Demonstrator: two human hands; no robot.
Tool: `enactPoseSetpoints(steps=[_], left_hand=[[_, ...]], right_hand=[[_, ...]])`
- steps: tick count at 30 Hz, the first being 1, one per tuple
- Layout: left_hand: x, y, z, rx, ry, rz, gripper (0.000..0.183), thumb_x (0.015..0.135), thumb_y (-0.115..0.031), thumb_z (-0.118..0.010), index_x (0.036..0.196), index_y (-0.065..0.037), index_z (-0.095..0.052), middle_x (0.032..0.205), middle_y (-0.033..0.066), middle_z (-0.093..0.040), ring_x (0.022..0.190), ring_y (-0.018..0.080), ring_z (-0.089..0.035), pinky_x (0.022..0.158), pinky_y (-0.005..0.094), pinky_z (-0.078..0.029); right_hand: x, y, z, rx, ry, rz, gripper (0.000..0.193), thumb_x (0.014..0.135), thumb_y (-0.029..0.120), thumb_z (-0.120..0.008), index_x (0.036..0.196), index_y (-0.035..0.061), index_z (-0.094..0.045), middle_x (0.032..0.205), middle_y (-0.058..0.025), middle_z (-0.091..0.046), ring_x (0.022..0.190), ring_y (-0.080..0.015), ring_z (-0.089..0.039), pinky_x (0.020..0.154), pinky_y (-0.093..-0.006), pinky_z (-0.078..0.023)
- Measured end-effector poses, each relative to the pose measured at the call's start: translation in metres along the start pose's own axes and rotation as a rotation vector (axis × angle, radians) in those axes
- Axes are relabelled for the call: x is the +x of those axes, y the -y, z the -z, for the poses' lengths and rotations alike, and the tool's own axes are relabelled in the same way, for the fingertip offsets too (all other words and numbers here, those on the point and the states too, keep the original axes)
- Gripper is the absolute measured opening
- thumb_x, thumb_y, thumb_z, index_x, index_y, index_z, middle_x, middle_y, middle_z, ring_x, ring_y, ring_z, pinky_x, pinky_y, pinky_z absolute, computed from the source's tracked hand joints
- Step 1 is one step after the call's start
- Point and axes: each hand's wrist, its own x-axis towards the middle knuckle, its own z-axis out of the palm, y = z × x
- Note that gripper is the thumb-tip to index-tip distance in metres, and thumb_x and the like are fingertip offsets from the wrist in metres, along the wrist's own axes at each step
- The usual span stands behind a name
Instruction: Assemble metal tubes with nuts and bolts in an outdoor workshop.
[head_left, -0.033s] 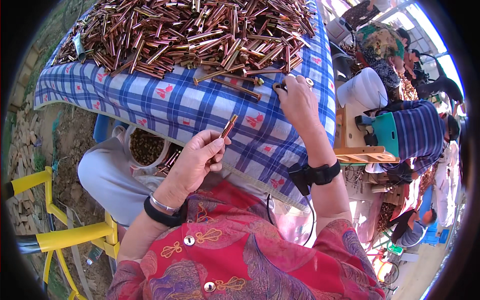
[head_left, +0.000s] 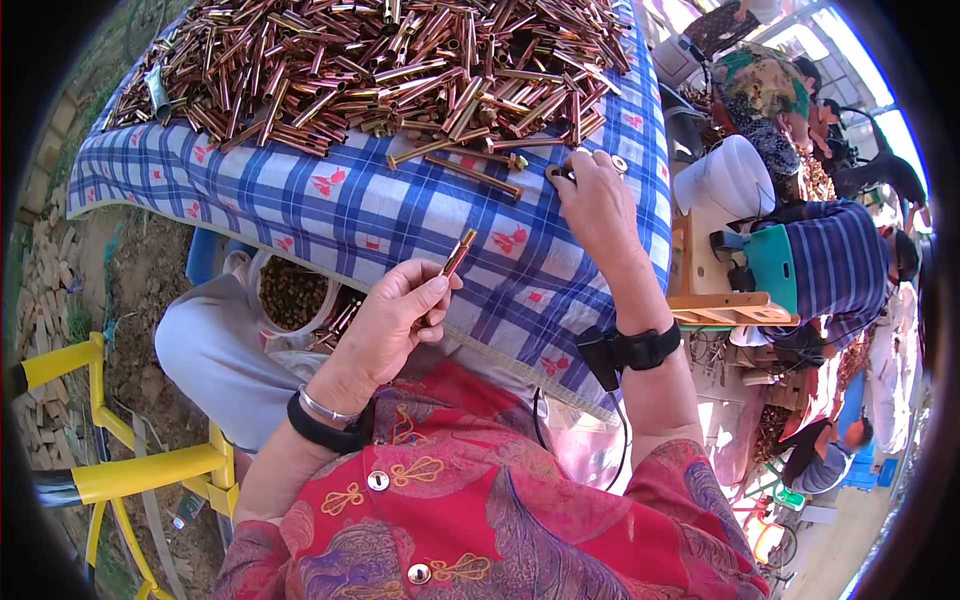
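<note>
Between thumb and fingers, my left hand (head_left: pixel 412 305) grips a sleeve anchor bolt (head_left: pixel 458 252), tilted with its brassy threaded tip up. My right hand (head_left: pixel 598 205) rests on the cloth-covered table, fingers bent down and drawn together. A dark ring (head_left: pixel 560 174) like a washer or nut shows at its thumb side, and a pale washer (head_left: pixel 619 164) lies just past its knuckles. What its fingertips hold is hidden. Left of that hand lie loose long bolts (head_left: pixel 475 177), below a large heap of coppery bolts and sleeves (head_left: pixel 400 80).
A blue-and-white checked cloth (head_left: pixel 370 215) covers the table. Under its near edge, a pale bucket (head_left: pixel 262 300) holds small metal parts. Yellow metal bars (head_left: pixel 150 475) stand at left. At right are a white bucket (head_left: pixel 725 178), a wooden frame (head_left: pixel 735 308) and several people working.
</note>
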Motion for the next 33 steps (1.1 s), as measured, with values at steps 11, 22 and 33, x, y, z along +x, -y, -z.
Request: enactPoseSetpoints(steps=[11, 22, 33], left_hand=[[-0.001, -0.002, 0.001, -0.051, 0.077, 0.033, 0.015, 0.097, -0.02, -0.051, 0.097, -0.006, -0.052, 0.071, -0.0022, -0.044, 0.058, 0.0044, -0.036, 0.052, 0.018, -0.031], [-0.001, -0.002, 0.003, -0.046, 0.068, 0.038, 0.015, 0.097, -0.02, -0.05, 0.096, -0.005, -0.052, 0.069, -0.0029, -0.043, 0.056, 0.003, -0.035, 0.049, 0.0173, -0.029], [-0.008, -0.011, 0.003, 0.024, 0.047, 0.011, 0.016, 0.096, -0.022, -0.051, 0.096, -0.006, -0.053, 0.068, -0.0053, -0.04, 0.054, 0.0018, -0.033, 0.047, 0.0164, -0.026]], right_hand=[[-0.005, 0.011, -0.008, 0.02, -0.174, 0.149, 0.018, 0.084, 0.016, -0.06, 0.093, 0.0013, -0.058, 0.097, -0.0167, -0.058, 0.092, -0.037, -0.057, 0.077, -0.0448, -0.046], [0.015, 0.016, -0.022, 0.297, -0.026, 0.181, 0.014, 0.077, 0.008, -0.061, 0.089, 0.0017, -0.057, 0.091, -0.0159, -0.06, 0.085, -0.036, -0.059, 0.074, -0.0416, -0.047], [-0.044, 0.047, -0.008, 1.307, 0.341, -0.144, 0.017, 0.089, 0.005, -0.058, 0.106, 0.0011, -0.06, 0.092, -0.0068, -0.067, 0.081, -0.0107, -0.061, 0.07, -0.0226, -0.047]])
